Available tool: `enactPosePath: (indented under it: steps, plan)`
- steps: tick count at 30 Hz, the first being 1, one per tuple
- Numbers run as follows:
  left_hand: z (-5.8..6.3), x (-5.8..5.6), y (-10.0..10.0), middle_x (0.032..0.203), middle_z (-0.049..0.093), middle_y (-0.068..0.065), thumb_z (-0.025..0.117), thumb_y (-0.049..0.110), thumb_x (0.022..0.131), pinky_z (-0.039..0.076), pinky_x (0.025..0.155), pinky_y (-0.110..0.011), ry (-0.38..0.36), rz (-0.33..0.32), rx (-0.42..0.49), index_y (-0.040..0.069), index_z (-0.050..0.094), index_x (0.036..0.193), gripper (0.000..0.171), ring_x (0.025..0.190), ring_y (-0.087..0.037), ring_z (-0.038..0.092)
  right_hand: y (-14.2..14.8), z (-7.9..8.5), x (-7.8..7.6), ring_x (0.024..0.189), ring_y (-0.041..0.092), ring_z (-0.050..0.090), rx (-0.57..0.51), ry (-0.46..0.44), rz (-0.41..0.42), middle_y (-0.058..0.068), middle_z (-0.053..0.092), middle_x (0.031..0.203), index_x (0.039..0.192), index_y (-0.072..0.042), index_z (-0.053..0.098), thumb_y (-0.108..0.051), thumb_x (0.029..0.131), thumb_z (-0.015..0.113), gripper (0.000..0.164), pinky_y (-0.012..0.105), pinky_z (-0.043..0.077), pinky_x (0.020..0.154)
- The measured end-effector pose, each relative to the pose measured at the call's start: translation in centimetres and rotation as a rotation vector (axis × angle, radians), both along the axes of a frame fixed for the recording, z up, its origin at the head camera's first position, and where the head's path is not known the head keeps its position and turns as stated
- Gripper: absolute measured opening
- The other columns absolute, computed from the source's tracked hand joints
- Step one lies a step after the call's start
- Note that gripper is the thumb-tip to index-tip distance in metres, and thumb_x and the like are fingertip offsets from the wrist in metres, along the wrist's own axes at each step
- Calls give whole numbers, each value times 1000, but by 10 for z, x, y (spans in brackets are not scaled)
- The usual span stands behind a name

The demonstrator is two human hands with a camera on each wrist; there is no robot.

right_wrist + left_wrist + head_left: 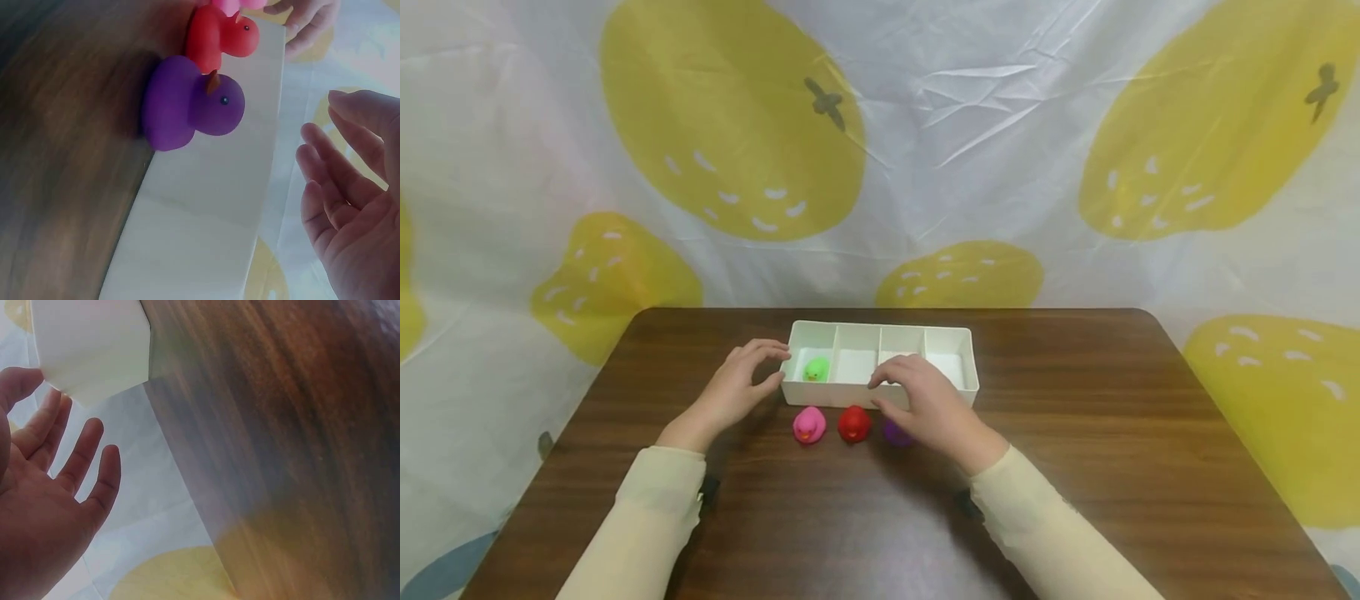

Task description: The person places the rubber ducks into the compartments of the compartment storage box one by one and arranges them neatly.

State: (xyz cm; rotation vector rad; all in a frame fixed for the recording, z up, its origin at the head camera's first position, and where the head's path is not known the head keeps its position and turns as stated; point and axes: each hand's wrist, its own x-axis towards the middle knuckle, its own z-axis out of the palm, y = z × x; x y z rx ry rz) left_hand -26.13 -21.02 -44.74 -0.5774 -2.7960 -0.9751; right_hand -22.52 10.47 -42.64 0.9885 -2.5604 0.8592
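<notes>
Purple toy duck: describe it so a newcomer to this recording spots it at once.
On the brown table stands a white four-compartment tray. Along its near side the purple toy duck ends a row on the right, partly hidden by the right hand in the head view. Its colour sets it apart from the red duck beside it and the pink duck beyond.

Head view: my right fingers [897, 368] mask part of the purple duck [897, 435] and of the 3rd compartment [901, 340] from the left in the tray [820, 395]. Near edge of worktop [820, 533] cut off at bottom. Dark object [968, 504] by my right sleeve [1037, 508]: too small to identify. Right wrist view: top edge crops pink duck [228, 6].
</notes>
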Motion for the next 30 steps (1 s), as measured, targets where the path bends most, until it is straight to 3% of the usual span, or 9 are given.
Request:
enactPosePath:
  steps: [16,30]
  plan:
    - [-1,1,2,142,59,-15,69,9,98,43,110,-58,0,-13,0,3,67,129,32,129,-39,51,18,-13,11,99,15,68,16,-69,-32,-4,74,105,103,-15,73,-13,91,78,13,35,57,93]
    - [2,4,1,143,58,-14,69,11,98,43,111,-57,-12,6,-2,4,67,129,32,130,-38,51,25,-17,19,98,18,73,77,-158,-52,0,78,101,103,-15,75,-14,89,81,15,40,58,93]
